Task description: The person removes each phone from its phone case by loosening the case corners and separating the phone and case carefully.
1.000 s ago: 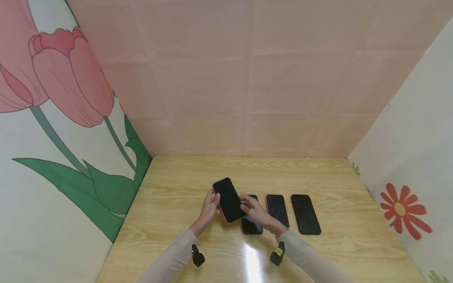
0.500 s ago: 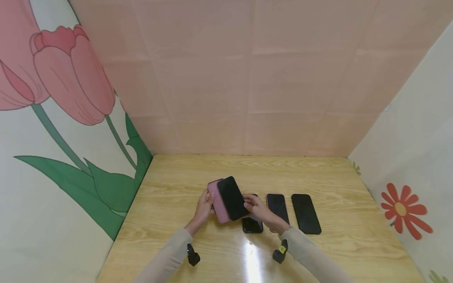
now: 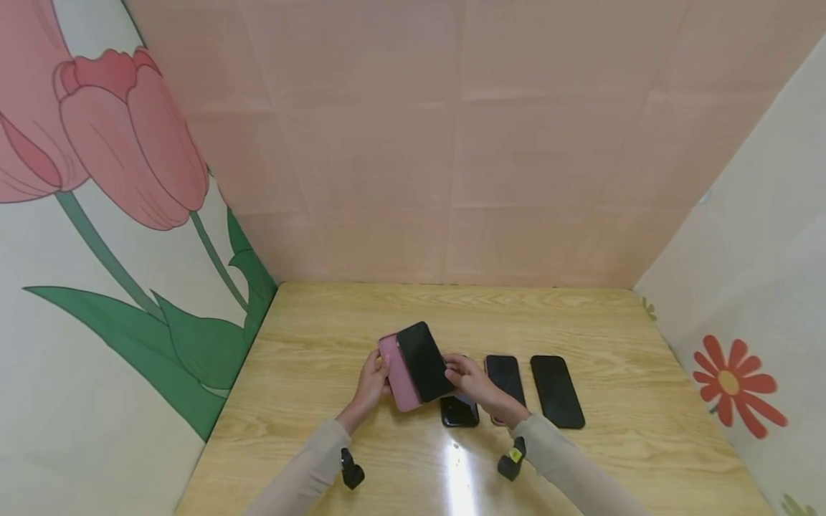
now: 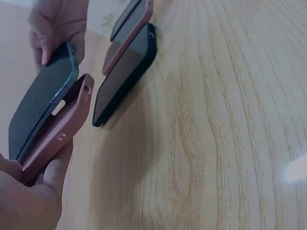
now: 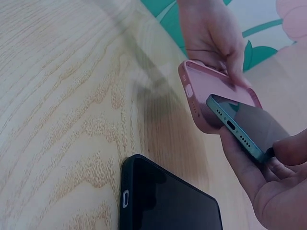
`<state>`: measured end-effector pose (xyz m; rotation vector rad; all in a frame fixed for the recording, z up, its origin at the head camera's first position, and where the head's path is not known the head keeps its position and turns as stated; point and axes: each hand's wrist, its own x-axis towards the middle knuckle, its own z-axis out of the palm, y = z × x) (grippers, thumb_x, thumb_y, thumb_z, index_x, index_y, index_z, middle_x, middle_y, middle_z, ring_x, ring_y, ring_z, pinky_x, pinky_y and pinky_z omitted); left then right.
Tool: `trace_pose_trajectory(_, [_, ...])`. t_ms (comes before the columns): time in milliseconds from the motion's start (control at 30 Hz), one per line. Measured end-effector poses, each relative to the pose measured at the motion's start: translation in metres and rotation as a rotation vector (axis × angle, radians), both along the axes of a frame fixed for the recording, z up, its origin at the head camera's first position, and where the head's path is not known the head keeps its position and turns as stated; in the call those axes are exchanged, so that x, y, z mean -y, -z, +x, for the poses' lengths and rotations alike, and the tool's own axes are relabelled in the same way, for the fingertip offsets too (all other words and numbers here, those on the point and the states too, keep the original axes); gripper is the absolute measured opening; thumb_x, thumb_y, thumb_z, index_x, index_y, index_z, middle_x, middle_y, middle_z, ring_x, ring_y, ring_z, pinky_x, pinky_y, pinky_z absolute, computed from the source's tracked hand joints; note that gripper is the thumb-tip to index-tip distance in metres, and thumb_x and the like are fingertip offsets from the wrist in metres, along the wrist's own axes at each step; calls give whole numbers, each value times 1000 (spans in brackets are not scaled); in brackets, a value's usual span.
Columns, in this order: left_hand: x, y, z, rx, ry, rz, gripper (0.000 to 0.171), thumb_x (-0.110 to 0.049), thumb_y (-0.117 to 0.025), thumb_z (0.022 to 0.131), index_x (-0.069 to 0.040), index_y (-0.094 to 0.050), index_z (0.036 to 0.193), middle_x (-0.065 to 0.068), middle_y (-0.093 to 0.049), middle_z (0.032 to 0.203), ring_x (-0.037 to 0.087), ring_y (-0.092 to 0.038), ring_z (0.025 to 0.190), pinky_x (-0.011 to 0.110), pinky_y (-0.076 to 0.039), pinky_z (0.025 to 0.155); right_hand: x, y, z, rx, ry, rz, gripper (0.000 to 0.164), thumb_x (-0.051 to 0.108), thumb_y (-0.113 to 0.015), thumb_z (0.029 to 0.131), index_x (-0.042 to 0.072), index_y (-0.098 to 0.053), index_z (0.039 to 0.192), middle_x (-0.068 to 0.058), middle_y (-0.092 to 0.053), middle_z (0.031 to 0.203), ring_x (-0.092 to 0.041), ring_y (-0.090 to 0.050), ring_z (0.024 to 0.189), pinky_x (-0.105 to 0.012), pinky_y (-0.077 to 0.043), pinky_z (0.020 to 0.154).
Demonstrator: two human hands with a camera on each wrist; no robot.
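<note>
Lower centre of head frame: left hand (image 3: 373, 380) is pinching the pink phone case (image 3: 395, 373), thumb over its rim; right hand (image 3: 470, 378) is pinching the teal-edged smartphone (image 3: 424, 362) at its lower right side, fingers curling underneath. Phone is partly overlapping case. Judgement: phone is looking stiff, slick, fairly dense, fragile across the glass; case light, flexible. Side rails and case rim are offering safest holds.

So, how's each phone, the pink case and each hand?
Pink case: tilted, partly covered
Held phone: partly outside case, screen dark
Left hand: holding pink case
Right hand: holding held phone
Left phone: flat, screen dark
Middle phone: flat, screen dark
Right phone: flat, screen dark
</note>
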<state>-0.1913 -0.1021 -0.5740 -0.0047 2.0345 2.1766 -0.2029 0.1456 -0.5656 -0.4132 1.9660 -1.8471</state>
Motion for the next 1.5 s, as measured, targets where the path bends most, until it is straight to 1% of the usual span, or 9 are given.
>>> trace_pose_trajectory(167, [0, 9, 0, 17, 1, -7, 48, -25, -34, 110, 7, -30, 146, 26, -63, 107, 21, -64, 85, 35, -56, 69, -1, -2, 2, 21, -9, -6, 40, -1, -40, 104, -17, -33, 140, -35, -52, 128, -41, -60, 111, -50, -54, 88])
trace_pose_trajectory(567, [1, 9, 1, 27, 18, -21, 48, -26, -32, 110, 5, -30, 146, 25, -63, 109, 22, -65, 87, 37, -57, 70, 1, -2, -2, 5, -17, -35, 41, -2, -39, 104, -18, -32, 141, -38, -50, 130, -44, -59, 112, -49, -54, 89])
trace_pose_trajectory(767, [0, 10, 2, 33, 17, 1, 43, -20, -34, 110, 7, -34, 143, 24, -63, 102, 20, -64, 80, 36, -57, 68, 2, -2, -3, -4, -8, -10, 40, -2, -39, 104, -17, -33, 141, -36, -51, 131, -41, -60, 112, -47, -54, 90])
trace_pose_trajectory(833, [0, 7, 4, 26, 23, -1, 40, -17, -33, 110, 10, -35, 140, 25, -62, 99, 22, -63, 79, 38, -56, 68, 2, -3, -4, 1, -5, -3, 40, -2, -38, 105, -16, -34, 142, -35, -51, 131, -39, -59, 114, -46, -53, 91])
trace_pose_trajectory(1033, [-1, -16, 15, 17, 52, -32, 39, -11, -33, 109, 14, -35, 139, 33, -60, 103, 29, -64, 86, 44, -56, 74, 2, -4, -6, 20, -2, -14, 40, -2, -35, 105, -16, -32, 143, -35, -50, 133, -39, -58, 116, -49, -50, 95])
trace_pose_trajectory(1100, [-1, -17, 17, 12, 57, -40, 39, -10, -33, 109, 14, -35, 139, 32, -60, 103, 29, -64, 86, 43, -56, 74, 2, -5, -7, 29, -7, -30, 41, -3, -35, 105, -17, -30, 143, -36, -49, 133, -39, -58, 116, -52, -49, 96])
trace_pose_trajectory(1167, [-1, -13, 16, 13, 58, -33, 38, -10, -33, 109, 14, -35, 139, 31, -60, 101, 27, -63, 84, 41, -56, 72, 2, -5, -8, 33, -6, -32, 41, -3, -35, 105, -17, -30, 143, -35, -49, 133, -38, -59, 115, -53, -49, 96])
trace_pose_trajectory(1333, [-1, 9, 9, 17, 47, -27, 40, -13, -34, 109, 12, -34, 141, 22, -63, 95, 21, -63, 80, 36, -56, 69, 2, -7, -13, 8, 4, -6, 40, -1, -35, 106, -16, -32, 142, -33, -52, 131, -35, -60, 114, -46, -51, 94])
trace_pose_trajectory(1500, [-1, 15, 8, 18, 24, -48, 42, -18, -35, 110, 9, -35, 142, 16, -61, 93, 19, -62, 80, 35, -56, 68, 7, -7, -17, -26, 12, -15, 40, 1, -37, 106, -15, -33, 143, -34, -51, 133, -37, -58, 117, -44, -51, 94])
